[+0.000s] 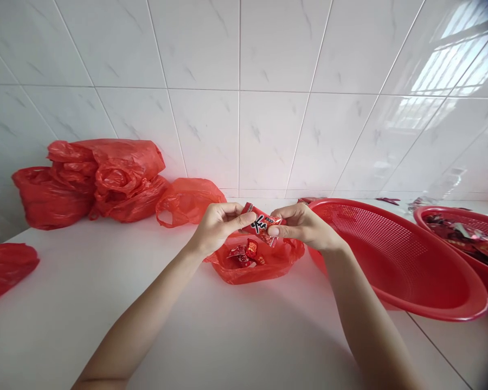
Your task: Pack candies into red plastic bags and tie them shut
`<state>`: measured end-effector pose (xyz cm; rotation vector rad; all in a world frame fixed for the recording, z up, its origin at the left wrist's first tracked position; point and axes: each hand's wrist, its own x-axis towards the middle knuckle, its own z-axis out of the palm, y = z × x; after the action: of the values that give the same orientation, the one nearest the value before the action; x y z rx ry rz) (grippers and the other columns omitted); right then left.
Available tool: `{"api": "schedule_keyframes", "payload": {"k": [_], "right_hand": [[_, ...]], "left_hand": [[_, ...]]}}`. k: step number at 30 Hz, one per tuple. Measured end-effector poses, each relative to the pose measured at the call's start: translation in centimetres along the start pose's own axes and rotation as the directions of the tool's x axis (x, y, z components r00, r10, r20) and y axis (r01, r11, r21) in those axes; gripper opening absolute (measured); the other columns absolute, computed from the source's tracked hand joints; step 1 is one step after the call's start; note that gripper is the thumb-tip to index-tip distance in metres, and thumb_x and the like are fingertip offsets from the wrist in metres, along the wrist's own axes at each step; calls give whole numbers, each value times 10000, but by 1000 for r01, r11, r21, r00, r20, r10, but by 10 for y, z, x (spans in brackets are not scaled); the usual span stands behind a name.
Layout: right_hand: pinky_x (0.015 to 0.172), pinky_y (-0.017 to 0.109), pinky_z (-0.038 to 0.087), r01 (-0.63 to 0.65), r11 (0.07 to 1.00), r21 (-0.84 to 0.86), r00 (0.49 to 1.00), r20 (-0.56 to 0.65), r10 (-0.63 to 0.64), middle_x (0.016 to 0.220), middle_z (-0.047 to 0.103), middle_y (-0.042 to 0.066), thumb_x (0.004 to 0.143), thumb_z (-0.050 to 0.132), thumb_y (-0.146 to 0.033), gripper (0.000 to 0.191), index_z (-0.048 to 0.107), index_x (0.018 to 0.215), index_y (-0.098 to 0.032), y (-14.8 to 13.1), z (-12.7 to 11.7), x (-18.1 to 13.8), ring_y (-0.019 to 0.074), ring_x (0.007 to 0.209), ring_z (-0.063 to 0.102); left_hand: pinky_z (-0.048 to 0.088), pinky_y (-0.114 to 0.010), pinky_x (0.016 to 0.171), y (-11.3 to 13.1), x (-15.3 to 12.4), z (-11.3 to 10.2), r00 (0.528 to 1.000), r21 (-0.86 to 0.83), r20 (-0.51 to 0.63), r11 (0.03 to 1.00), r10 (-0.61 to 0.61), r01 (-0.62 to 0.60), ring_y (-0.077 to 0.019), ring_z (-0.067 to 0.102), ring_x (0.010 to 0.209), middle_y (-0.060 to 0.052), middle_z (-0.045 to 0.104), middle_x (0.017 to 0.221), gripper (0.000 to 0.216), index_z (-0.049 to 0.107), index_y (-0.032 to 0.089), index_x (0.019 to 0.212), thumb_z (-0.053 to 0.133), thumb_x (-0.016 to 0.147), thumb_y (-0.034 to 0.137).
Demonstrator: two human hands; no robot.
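Between my two hands is a small red snack packet with black lettering edged in white. My left hand pinches its left end between thumb and fingers. On the other end, the thumb and fingers of my right hand are closed. Just below the packet, an open red plastic bag rests on the white table. Several small red wrapped sweets lie inside that bag. Part of the bag's far rim is hidden behind my hands and the packet.
Bundled red plastic bags stand against the tiled wall at the left, beside a looser red bag. Another red bag lies at the left edge. A large red basket is on the right, with a second basket of packets beyond it.
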<state>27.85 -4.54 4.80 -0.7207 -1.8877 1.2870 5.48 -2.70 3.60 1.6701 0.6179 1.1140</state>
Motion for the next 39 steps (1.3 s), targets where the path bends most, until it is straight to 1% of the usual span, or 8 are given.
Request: {"api": "schedule_keyframes", "payload": {"k": [10,15,19,22,27,32,36,39], "right_hand": [[717,288,504,5,1000,-20,999,36,-4,791,721,50,838,724,-306,173,740,837,-133,2,-7,0,152,747,637],[696,285,488,-4,999,-45,1000,26,6,750,695,32,855,705,-307,182,735,805,-135,5,-11,-1,139,714,610],[680,284,483,-10,997,-72,1000,21,11,729,674,22,852,704,-333,204,732,795,-139,5,-12,-1,134,695,596],[677,288,486,-27,995,-97,999,15,29,732,682,34,852,699,-358,230,729,797,-136,6,-12,-1,138,689,602],[694,295,498,-82,986,-148,997,-11,82,777,710,68,828,716,-401,276,724,823,-125,6,-13,-2,159,734,636],[589,266,450,-72,963,-259,997,19,79,691,649,20,804,721,-432,299,685,747,-140,8,-15,-1,128,646,564],[549,255,392,-75,939,-335,995,40,94,629,548,-22,798,717,-366,264,615,664,-163,11,-9,1,107,600,479],[567,262,416,-99,895,-436,991,35,127,665,584,-11,778,723,-349,234,609,673,-174,10,-2,1,129,641,533]], "left_hand": [[482,-272,773,-8,4,-3,990,-82,120,993,-69,79,-147,613,824,-57,689,900,233,729,149,929,683,861,367],[460,-217,646,-8,5,-8,992,31,97,996,-87,84,-83,546,635,2,606,704,283,695,148,798,661,870,419],[402,-195,477,-6,3,-8,982,116,99,982,-161,149,-72,489,474,20,565,541,339,673,149,815,618,885,476],[410,-194,455,-5,3,-7,973,127,77,970,-218,207,-76,501,445,10,596,538,348,666,154,854,614,882,496],[523,-243,578,-7,4,-5,965,44,28,965,-260,259,-127,620,578,-33,655,647,388,646,146,845,630,855,534],[551,-280,724,-8,4,-5,952,49,80,955,-296,293,-139,637,717,-55,675,790,375,692,148,932,660,839,509],[549,-279,731,-8,3,-1,955,113,74,954,-287,278,-173,640,844,-80,691,920,404,722,167,1005,623,855,528],[557,-300,723,-9,1,4,959,161,68,952,-274,261,-203,659,873,-91,709,974,400,721,169,997,625,847,527]]}}
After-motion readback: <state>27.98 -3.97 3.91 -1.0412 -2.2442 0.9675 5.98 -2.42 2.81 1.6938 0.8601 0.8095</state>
